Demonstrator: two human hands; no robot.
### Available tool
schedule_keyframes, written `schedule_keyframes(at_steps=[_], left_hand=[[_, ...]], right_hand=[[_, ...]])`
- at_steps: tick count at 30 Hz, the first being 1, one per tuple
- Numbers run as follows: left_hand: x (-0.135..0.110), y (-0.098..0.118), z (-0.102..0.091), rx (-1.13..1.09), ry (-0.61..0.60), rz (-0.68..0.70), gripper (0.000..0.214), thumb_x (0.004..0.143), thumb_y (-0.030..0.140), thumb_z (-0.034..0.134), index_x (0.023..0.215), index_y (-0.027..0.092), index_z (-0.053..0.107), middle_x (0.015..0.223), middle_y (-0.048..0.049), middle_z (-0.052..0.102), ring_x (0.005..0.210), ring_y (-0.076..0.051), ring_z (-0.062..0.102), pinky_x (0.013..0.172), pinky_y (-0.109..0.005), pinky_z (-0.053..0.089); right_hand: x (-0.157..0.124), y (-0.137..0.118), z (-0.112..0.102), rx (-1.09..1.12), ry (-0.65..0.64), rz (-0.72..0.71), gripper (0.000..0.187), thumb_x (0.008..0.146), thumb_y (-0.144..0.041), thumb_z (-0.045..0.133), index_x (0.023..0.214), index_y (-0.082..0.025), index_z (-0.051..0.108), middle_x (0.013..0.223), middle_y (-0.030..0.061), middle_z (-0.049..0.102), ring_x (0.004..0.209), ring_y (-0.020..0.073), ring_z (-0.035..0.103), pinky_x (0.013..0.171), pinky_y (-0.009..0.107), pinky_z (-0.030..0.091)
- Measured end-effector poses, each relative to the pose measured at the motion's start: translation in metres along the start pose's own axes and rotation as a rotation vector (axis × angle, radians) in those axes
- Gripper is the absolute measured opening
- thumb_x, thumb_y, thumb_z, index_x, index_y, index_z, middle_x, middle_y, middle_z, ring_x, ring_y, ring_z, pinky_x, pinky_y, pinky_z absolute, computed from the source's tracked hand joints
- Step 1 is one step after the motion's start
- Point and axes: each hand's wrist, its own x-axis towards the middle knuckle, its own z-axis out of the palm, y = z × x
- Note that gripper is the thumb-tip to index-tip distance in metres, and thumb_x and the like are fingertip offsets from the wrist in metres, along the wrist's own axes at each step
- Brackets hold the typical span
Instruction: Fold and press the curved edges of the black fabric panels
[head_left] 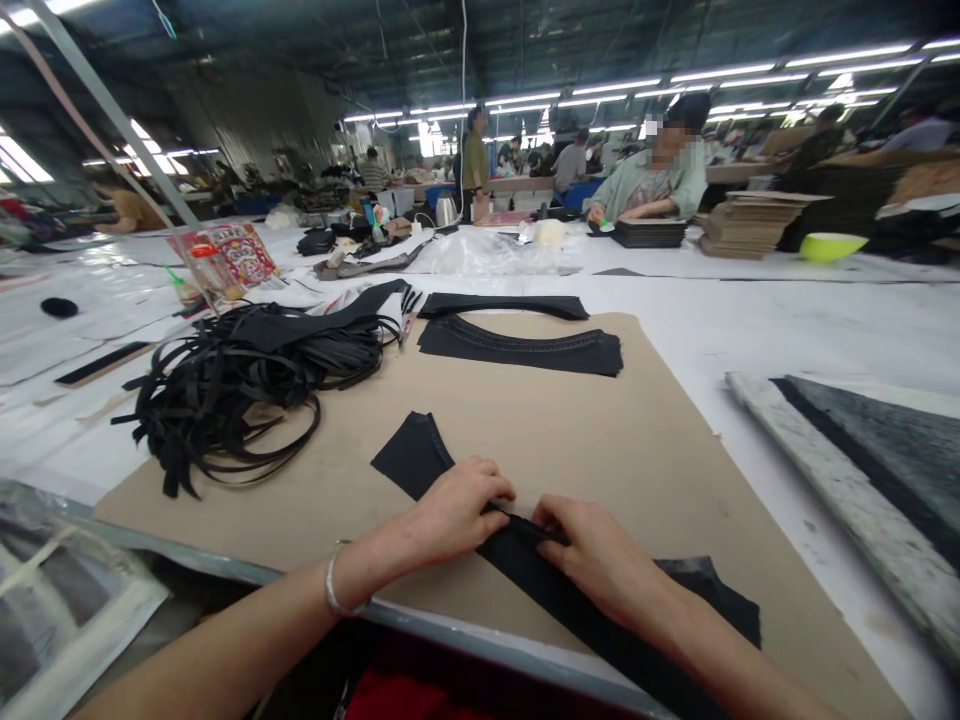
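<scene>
A long black fabric piece (541,580) runs diagonally across the brown paper (360,440) in front of me. My left hand (459,505), with a bracelet at its wrist, pinches the upper edge of this piece. Just to the right, my right hand (592,545) grips the same edge between thumb and fingers. The edge looks folded between the two hands. Past my right forearm, one broad end of black fabric (716,595) shows; the forearm hides how it joins. Farther back lie a curved black piece with stitch-like marks (517,345) and a narrower black piece (502,304).
A tangled heap of black strips (255,370) lies at the left on the paper. At the right is a pale slab (817,480) with dark grey material on it. Behind stand a cardboard stack (750,225), a lime-green bowl (832,246) and a co-worker (652,180) at the table.
</scene>
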Motion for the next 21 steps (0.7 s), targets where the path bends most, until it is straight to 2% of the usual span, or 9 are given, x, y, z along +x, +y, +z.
schedule_keyframes(at_steps=[3,9,14,21], left_hand=[[0.012,0.009,0.008,-0.017,-0.058,0.042,0.020,0.077,0.012,0.060,0.093,0.020,0.069,0.091,-0.0030,0.063,0.090,-0.019,0.058,0.079,-0.027,0.047],[0.016,0.014,0.012,-0.030,-0.106,0.053,0.028,0.071,0.004,0.052,0.087,0.020,0.070,0.084,-0.0023,0.063,0.085,-0.018,0.059,0.076,-0.025,0.046],[0.018,0.017,0.011,-0.035,-0.110,0.035,0.036,0.069,0.001,0.049,0.088,0.020,0.072,0.084,-0.0024,0.063,0.085,-0.017,0.060,0.076,-0.025,0.046],[0.017,0.020,0.012,-0.022,-0.095,0.034,0.034,0.072,0.001,0.049,0.087,0.020,0.073,0.083,-0.0025,0.064,0.085,-0.017,0.059,0.076,-0.025,0.045]], right_hand=[[-0.003,0.003,0.000,0.037,0.014,0.012,0.015,0.070,-0.011,0.055,0.079,-0.021,0.062,0.077,0.0006,0.065,0.075,0.0169,0.058,0.064,0.026,0.033],[-0.006,0.010,0.001,0.088,0.062,-0.002,0.016,0.070,-0.012,0.057,0.080,-0.022,0.064,0.083,0.0003,0.065,0.080,0.0172,0.057,0.068,0.026,0.034],[-0.007,0.014,-0.001,0.151,0.072,-0.037,0.015,0.072,-0.014,0.056,0.081,-0.022,0.065,0.082,0.0001,0.065,0.079,0.0171,0.057,0.069,0.027,0.036],[-0.011,0.016,0.000,0.139,0.088,-0.065,0.016,0.074,-0.011,0.053,0.080,-0.021,0.064,0.079,-0.0003,0.064,0.075,0.0167,0.057,0.068,0.028,0.037]])
